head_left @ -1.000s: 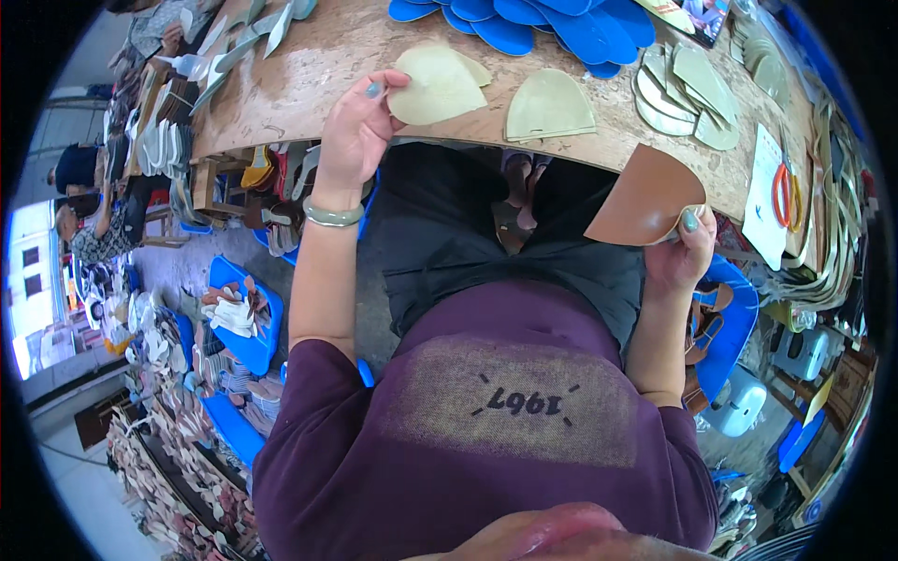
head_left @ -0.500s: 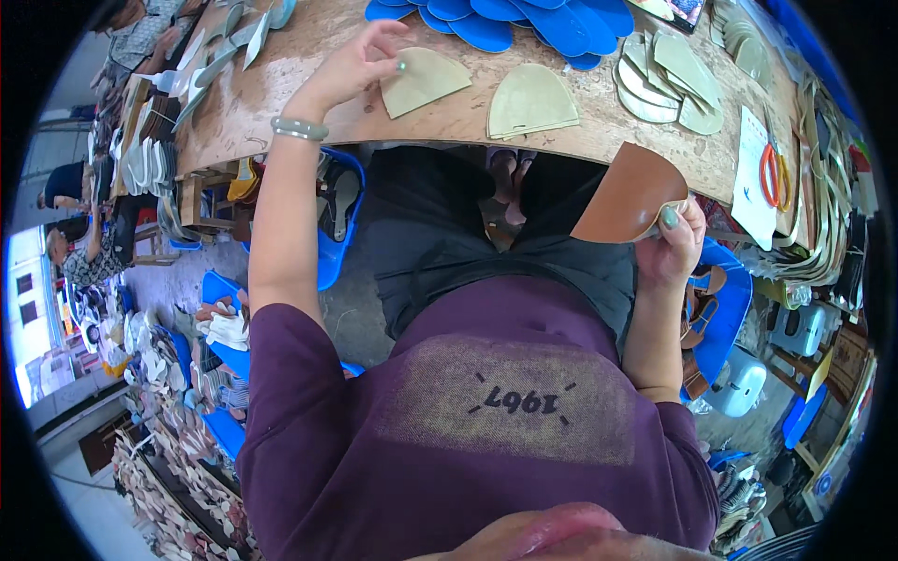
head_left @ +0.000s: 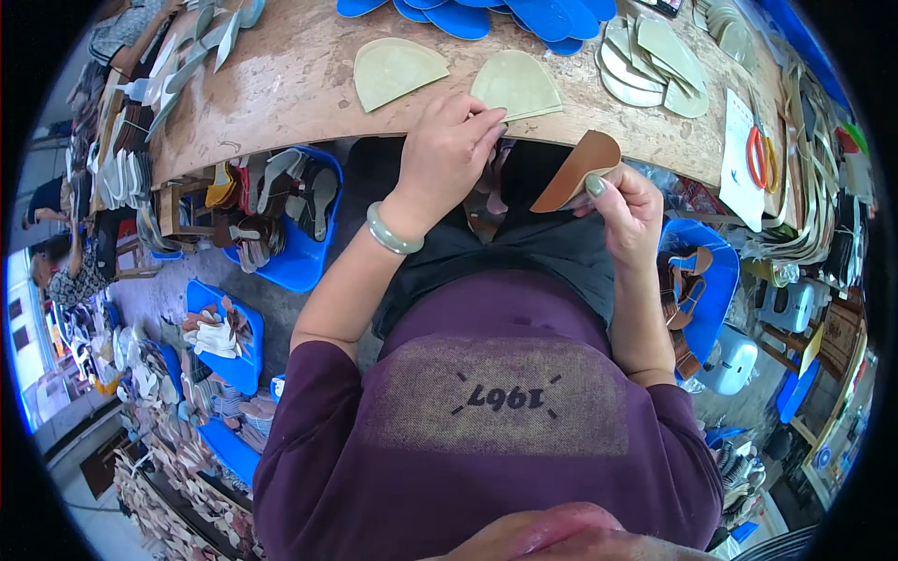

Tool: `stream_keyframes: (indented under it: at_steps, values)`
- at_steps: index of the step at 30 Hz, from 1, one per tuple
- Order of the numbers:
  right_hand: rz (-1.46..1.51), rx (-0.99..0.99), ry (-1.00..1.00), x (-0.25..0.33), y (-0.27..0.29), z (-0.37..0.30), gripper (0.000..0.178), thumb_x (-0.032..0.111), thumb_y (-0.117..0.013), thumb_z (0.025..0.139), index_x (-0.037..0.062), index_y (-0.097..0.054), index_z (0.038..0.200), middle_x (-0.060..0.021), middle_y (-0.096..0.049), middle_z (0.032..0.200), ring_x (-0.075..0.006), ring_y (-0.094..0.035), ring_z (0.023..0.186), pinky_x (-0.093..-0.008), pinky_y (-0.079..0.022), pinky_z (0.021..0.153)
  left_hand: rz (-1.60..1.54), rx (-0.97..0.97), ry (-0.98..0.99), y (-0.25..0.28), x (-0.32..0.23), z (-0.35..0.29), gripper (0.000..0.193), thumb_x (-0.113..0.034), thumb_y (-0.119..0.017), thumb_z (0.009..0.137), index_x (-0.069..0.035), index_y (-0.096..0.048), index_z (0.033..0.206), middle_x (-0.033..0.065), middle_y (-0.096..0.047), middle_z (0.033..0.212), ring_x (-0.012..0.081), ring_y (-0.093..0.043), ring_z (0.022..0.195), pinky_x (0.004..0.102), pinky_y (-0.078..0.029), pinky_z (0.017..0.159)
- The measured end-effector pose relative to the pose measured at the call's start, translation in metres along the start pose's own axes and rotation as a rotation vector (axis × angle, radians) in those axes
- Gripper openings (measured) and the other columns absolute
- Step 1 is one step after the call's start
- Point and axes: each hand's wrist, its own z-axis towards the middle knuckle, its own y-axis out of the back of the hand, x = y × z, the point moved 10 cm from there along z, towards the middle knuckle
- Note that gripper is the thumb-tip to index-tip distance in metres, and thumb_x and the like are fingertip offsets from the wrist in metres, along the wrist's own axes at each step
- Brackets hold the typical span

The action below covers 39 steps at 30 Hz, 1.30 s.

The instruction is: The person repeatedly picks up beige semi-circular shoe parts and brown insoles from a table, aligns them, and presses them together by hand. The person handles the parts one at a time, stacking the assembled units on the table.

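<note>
In my right hand is a brown leather piece, curled over, its pale underside showing by my thumb. My left hand, with a bangle at the wrist, reaches the table's near edge. Its thumb and fingers close on the near corner of a small stack of pale green half-round pieces; the fingertips partly hide that corner. Left of this stack lies another pale green half-round piece, flat on the wooden table.
Blue insole-shaped pieces lie at the table's far side. More pale green pieces are heaped to the right, near orange-handled scissors on white paper. Blue bins stand below the table on both sides.
My left hand has come from the left pale green piece toward me and rightward to the stack's corner. My right hand has shifted left with the leather piece, which is now more curled.
</note>
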Motion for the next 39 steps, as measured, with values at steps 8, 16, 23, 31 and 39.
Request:
stream_keyframes:
  at_steps: [8,16,23,31,39]
  values:
    - [-0.018,-0.026,-0.018,-0.002,0.006,-0.007,0.018,0.008,-0.058,0.092,0.0011,-0.059,0.075,-0.0071,-0.065,0.077,-0.01,-0.059,0.066,-0.0228,-0.049,0.061,-0.003,0.084,0.128,-0.017,0.018,0.009,0.007,-0.011,-0.07,0.079,-0.007,-0.067,0.084,0.007,-0.061,0.084,0.0247,-0.06,0.079,0.0356,-0.047,0.07]
    - [-0.247,-0.044,0.098,0.032,0.006,0.005,0.02,0.011,-0.059,0.092,0.0013,-0.063,0.076,-0.004,-0.067,0.074,-0.0085,-0.06,0.068,-0.0228,-0.047,0.064,0.066,0.426,0.229,-0.041,0.035,0.023,0.017,-0.019,-0.061,0.086,-0.004,-0.065,0.087,0.0128,-0.064,0.09,0.0307,-0.063,0.085,0.0401,-0.049,0.075]
    - [0.559,0.011,0.181,-0.01,0.023,0.097,0.021,0.016,-0.048,0.096,0.0026,-0.062,0.105,-0.0077,-0.067,0.1,-0.0195,-0.063,0.093,-0.0455,-0.046,0.097,-0.099,0.43,0.34,-0.038,0.048,0.021,0.019,-0.016,-0.06,0.087,-0.002,-0.063,0.099,0.0144,-0.065,0.093,0.0287,-0.063,0.083,0.0357,-0.049,0.075]
    - [0.679,0.015,0.079,-0.072,0.014,0.121,0.015,0.014,-0.051,0.095,0.0028,-0.062,0.094,-0.0069,-0.067,0.091,-0.0209,-0.064,0.09,-0.046,-0.05,0.095,-0.007,0.204,0.074,-0.021,0.013,0.018,0.013,-0.016,-0.067,0.081,-0.004,-0.07,0.086,0.0091,-0.064,0.084,0.0273,-0.063,0.08,0.035,-0.049,0.071]
    - [0.711,-0.065,0.0,-0.08,0.018,0.119,0.016,0.013,-0.053,0.095,0.001,-0.062,0.099,-0.007,-0.067,0.096,-0.0202,-0.065,0.093,-0.0407,-0.052,0.092,0.024,0.14,-0.002,-0.021,0.01,0.016,0.01,-0.01,-0.069,0.077,-0.006,-0.069,0.086,0.0074,-0.062,0.083,0.0264,-0.062,0.079,0.0359,-0.048,0.069]
